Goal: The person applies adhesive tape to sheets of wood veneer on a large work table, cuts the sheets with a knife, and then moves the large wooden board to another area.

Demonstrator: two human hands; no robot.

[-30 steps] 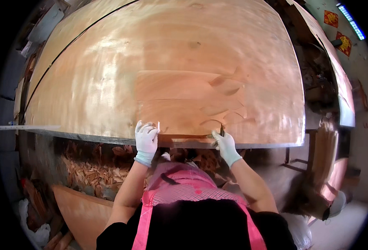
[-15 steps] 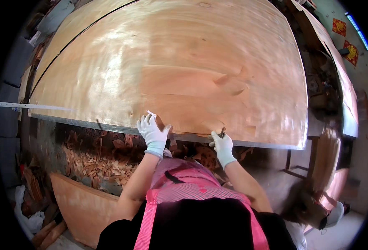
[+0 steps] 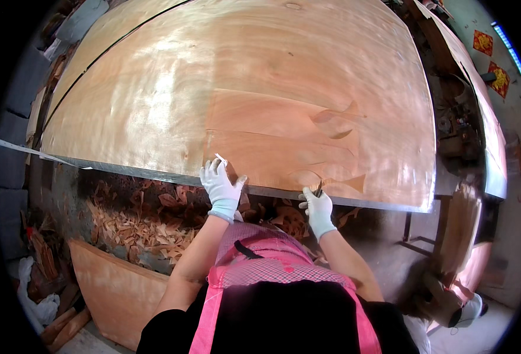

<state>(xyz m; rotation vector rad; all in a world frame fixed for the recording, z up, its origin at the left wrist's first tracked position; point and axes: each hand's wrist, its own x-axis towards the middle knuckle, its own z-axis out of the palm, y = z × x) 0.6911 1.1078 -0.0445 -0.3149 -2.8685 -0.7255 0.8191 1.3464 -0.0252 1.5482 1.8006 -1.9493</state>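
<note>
A large pale plywood sheet (image 3: pixel 119 112) carries a pinker patch of thin veneer (image 3: pixel 260 147) near its front edge, with curled, torn pieces on the right. My left hand (image 3: pixel 219 189), in a white glove, rests on the front edge, fingers spread. A small white strip (image 3: pixel 221 159) lies at its fingertips; whether pinched is unclear. My right hand (image 3: pixel 316 211), also gloved, is closed on a small dark pointed tool (image 3: pixel 319 189) at the edge, beside curling veneer.
Wood scraps (image 3: pixel 142 224) are piled below the front edge. A reddish board (image 3: pixel 110 283) leans at lower left. A metal ruler (image 3: pixel 18 148) extends at left. Another sheet stack (image 3: pixel 484 133) stands right, with stacked veneer (image 3: pixel 464 230) and a dark metal stand (image 3: pixel 409 236) nearer.
My left hand has moved up and to the right, its fingers more spread on the veneer. My right hand has shifted slightly right and down, still holding the tool.
</note>
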